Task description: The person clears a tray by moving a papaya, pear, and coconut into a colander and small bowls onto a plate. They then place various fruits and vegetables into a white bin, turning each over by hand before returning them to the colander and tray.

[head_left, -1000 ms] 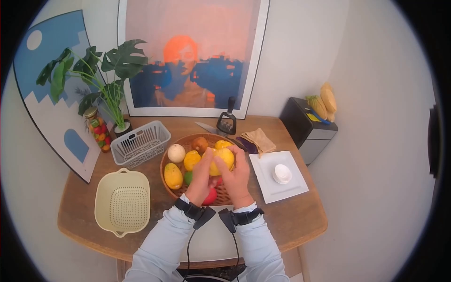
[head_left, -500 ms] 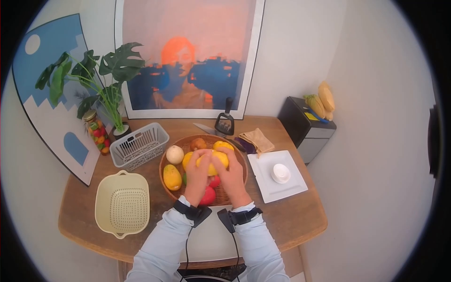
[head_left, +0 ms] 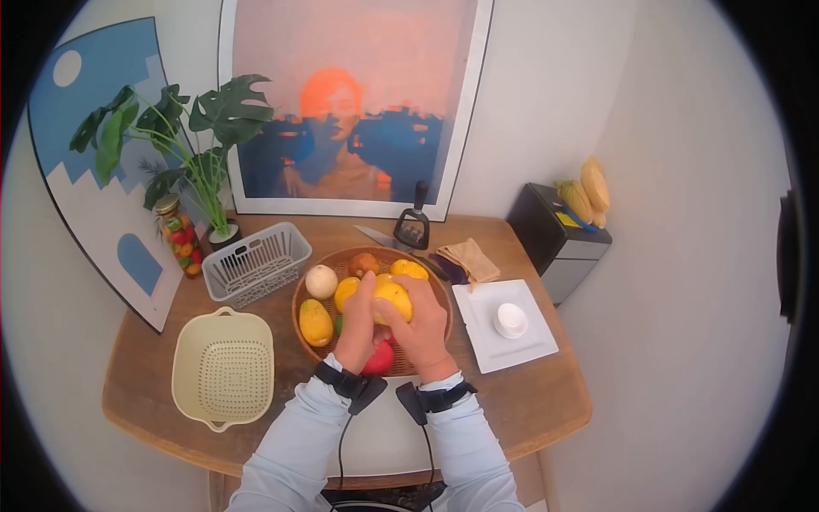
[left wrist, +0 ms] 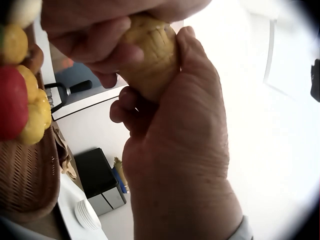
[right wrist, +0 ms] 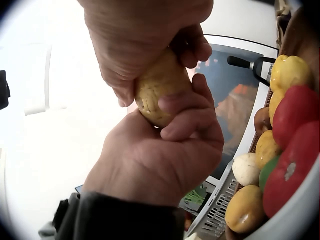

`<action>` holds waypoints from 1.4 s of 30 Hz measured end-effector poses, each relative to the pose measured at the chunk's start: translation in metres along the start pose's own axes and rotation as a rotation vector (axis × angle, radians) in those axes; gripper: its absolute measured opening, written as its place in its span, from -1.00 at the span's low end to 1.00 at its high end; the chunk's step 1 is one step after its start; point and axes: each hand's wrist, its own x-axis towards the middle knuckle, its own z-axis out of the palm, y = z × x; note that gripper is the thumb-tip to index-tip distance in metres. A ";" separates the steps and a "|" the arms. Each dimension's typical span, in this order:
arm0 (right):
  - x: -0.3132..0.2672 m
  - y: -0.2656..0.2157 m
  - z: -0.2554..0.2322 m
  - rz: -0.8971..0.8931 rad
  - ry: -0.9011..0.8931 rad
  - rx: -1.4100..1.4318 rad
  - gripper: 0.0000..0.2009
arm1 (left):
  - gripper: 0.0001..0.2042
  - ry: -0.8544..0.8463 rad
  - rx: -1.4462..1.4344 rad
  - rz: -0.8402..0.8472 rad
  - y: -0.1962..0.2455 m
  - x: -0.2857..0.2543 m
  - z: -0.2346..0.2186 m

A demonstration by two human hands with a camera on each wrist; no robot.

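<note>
- Two hands clamped together on one yellow fruit (head_left: 392,300), held just above the wicker basket (head_left: 439,286) near the middle of the wooden surface (head_left: 520,401).
- Oblong, ridged fruit (left wrist: 150,57); long axis running roughly from hand to hand in the wrist views, exact tilt hard to tell from the head view.
- Left hand (head_left: 357,320) wrapping the fruit's left side, fingers curled over it; right hand (head_left: 420,328) wrapping the right side, thumb pressed against the skin (right wrist: 155,95).
- Fruit mostly hidden between palms and fingers, only the upper part showing from above.
- Under and around the hands, in the basket: red fruit (head_left: 379,358), a yellow mango-shaped fruit (head_left: 315,322), a pale round fruit (head_left: 321,281), a brown fruit (head_left: 364,264), more yellow ones.
- Left of the basket: cream colander (head_left: 223,369) and grey wire basket (head_left: 256,263).
- Right: white square plate (head_left: 486,341) bearing a small white bowl (head_left: 512,320).
- Behind: knife (head_left: 375,236), folded cloth (head_left: 471,256), potted plant (head_left: 183,154).
</note>
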 end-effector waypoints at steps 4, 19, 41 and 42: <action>-0.007 0.017 0.005 0.394 -0.058 0.046 -0.66 | -0.68 0.085 0.474 0.442 -0.021 0.011 -0.001; 0.001 0.024 -0.010 0.525 -0.164 -0.049 -0.60 | -0.67 0.004 0.676 0.528 -0.042 0.023 -0.009; -0.004 0.051 -0.015 0.506 -0.192 -0.193 -0.57 | -0.56 -0.252 0.605 -0.065 -0.023 0.009 -0.001; 0.000 0.045 -0.019 0.529 -0.179 -0.176 -0.56 | -0.56 -0.235 0.599 -0.034 -0.022 0.009 0.000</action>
